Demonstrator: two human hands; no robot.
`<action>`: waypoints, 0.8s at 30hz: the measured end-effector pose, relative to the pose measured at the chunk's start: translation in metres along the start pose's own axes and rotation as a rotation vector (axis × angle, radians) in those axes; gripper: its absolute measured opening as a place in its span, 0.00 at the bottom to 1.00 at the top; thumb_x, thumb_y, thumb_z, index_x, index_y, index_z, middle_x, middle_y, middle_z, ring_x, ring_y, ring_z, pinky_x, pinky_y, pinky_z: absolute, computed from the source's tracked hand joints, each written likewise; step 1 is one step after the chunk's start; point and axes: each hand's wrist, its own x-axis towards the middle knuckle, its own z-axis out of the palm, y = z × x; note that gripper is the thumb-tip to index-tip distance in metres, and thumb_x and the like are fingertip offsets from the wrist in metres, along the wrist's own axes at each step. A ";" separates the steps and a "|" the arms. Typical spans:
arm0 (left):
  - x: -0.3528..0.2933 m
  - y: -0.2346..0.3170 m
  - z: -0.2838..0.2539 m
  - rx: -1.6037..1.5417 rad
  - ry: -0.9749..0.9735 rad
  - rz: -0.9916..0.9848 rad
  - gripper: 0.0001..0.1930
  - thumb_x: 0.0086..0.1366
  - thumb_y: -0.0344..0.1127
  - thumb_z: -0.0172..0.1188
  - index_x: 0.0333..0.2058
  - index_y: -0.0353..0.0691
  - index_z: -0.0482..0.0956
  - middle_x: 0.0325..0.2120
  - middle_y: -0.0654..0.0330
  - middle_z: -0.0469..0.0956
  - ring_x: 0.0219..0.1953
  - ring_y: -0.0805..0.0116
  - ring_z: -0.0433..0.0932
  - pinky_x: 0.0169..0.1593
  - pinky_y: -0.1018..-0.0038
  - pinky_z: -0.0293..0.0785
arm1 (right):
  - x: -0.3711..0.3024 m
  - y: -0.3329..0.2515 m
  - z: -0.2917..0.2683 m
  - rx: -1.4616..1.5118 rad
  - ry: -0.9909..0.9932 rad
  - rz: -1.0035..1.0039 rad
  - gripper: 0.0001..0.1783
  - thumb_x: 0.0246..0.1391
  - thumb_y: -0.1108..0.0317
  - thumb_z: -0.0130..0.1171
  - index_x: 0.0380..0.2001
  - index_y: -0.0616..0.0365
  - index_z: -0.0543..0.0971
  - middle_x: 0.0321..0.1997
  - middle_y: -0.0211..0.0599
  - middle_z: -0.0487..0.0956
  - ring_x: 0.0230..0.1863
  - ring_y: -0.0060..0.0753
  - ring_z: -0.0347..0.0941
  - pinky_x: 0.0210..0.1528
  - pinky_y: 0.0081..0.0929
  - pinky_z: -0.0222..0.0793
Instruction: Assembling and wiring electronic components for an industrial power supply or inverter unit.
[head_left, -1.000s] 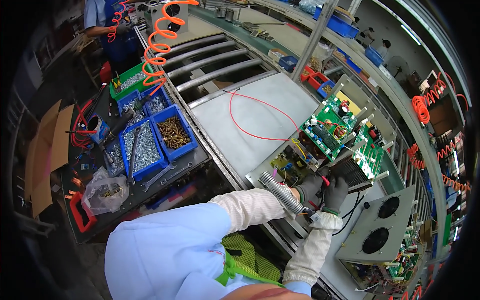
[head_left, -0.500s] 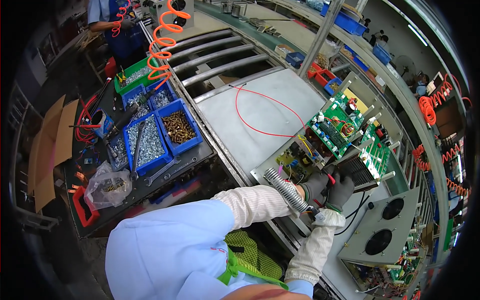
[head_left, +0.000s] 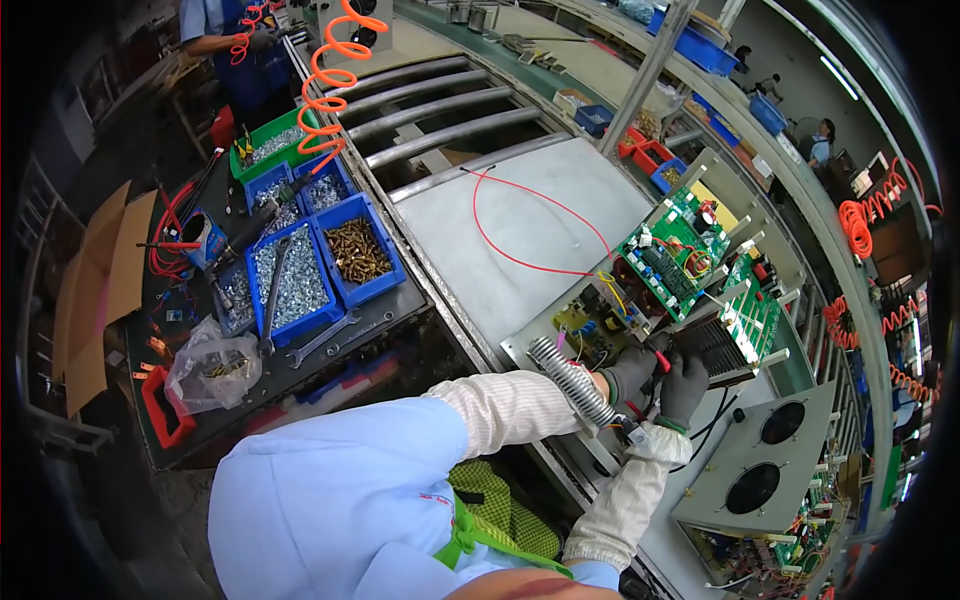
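Both my hands wear grey gloves and work close together inside a half-assembled power unit with green circuit boards (head_left: 675,255). My left hand (head_left: 628,374) has its fingers curled round a short red cable (head_left: 661,361). Right beside it, my right hand (head_left: 684,388) is closed near the same cable, beneath the black-finned heat sink (head_left: 716,346); its fingertips are partly hidden. A coiled metal spring-like part (head_left: 572,382) lies across in front of my left wrist. Behind the left hand sits a smaller board with yellow components (head_left: 590,325). A long thin red wire (head_left: 490,240) loops over the metal plate (head_left: 540,225).
At left, a dark bench holds blue bins of screws (head_left: 290,285), a bin of brass bolts (head_left: 357,250), wrenches (head_left: 322,340) and a power driver (head_left: 245,235). A grey panel with two fans (head_left: 765,455) stands at right. An orange coiled hose (head_left: 325,100) hangs above rollers.
My right hand has shifted very slightly while staying beside the left. The view has moved a little. At the far right, a person in the background now sits more upright in sight.
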 end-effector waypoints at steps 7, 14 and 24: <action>0.003 0.000 -0.002 0.209 0.022 0.064 0.13 0.64 0.40 0.46 0.34 0.39 0.76 0.22 0.56 0.75 0.22 0.64 0.73 0.26 0.68 0.67 | 0.002 -0.010 0.007 -0.179 0.080 -0.007 0.11 0.48 0.66 0.57 0.34 0.60 0.80 0.32 0.50 0.79 0.33 0.53 0.74 0.37 0.43 0.68; -0.009 0.005 0.000 0.136 -0.023 0.089 0.12 0.62 0.37 0.46 0.35 0.38 0.76 0.25 0.56 0.76 0.25 0.64 0.74 0.27 0.69 0.68 | 0.001 0.007 0.014 -0.168 0.079 0.046 0.13 0.48 0.64 0.57 0.35 0.59 0.79 0.34 0.49 0.79 0.36 0.52 0.74 0.39 0.42 0.68; 0.042 -0.022 -0.015 0.279 -0.022 0.113 0.12 0.63 0.39 0.47 0.35 0.40 0.76 0.22 0.58 0.76 0.23 0.65 0.74 0.26 0.71 0.69 | 0.003 -0.007 -0.001 -0.082 -0.023 0.026 0.11 0.49 0.68 0.54 0.35 0.59 0.80 0.35 0.47 0.79 0.36 0.50 0.75 0.39 0.39 0.69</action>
